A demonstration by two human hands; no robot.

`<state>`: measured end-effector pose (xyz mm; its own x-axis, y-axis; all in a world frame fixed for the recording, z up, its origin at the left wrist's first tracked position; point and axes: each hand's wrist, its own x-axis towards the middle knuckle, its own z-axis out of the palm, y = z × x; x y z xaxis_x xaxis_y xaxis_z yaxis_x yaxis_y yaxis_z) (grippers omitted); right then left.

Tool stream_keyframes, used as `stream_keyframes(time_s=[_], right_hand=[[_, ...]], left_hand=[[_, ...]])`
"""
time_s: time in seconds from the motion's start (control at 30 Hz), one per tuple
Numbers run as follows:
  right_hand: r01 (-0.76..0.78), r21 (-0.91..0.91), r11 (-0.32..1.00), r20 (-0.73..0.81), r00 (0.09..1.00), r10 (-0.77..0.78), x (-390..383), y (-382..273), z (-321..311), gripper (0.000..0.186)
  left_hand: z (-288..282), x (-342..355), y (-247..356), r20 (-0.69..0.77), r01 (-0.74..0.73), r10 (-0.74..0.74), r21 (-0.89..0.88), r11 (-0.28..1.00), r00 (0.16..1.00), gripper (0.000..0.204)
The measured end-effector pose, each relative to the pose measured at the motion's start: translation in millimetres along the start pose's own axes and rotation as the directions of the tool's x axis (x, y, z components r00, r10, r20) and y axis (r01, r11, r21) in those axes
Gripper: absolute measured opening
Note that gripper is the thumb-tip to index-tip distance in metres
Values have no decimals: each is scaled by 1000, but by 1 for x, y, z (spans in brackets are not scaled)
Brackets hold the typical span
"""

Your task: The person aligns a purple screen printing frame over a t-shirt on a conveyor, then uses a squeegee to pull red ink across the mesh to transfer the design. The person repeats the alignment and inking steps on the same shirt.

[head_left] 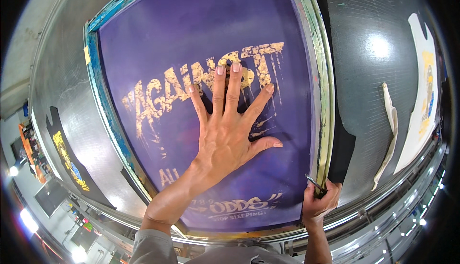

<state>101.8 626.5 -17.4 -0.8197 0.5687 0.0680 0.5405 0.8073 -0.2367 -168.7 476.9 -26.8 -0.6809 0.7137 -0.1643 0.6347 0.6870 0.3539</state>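
My left hand (225, 130) lies on the purple mesh of a screen-printing screen (201, 24) with its fingers spread, over large gold distressed lettering in the mesh. Smaller pale lettering runs near the screen's lower edge. My right hand (321, 199) is closed around a thin, dark metal tool (312, 180) at the lower right rail of the screen's paint-stained frame (316, 72). What kind of tool it is I cannot make out. Dark fabric (338, 163) shows beside the right rail.
Grey metal platens (364, 15) flank the screen. A black garment with a yellow-and-blue print (69, 158) lies at left, a white garment with a colourful print (414, 101) at right, beside a narrow cream strip (388, 134). Shelving (28, 144) and rails show at the rim.
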Motion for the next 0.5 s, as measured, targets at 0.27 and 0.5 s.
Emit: stream_keyframes(time_s=[0.27,0.5], right_hand=[[31,-5,999,6,999,-31,2,-1,-1,33],[39,-3,999,-4,999,-39,1,3,1,36]], left_hand=[[0,0,1,3,6,-6,-5,1000,1000,92],[-1,0,1,13,19,-19,6,1000,1000,89]])
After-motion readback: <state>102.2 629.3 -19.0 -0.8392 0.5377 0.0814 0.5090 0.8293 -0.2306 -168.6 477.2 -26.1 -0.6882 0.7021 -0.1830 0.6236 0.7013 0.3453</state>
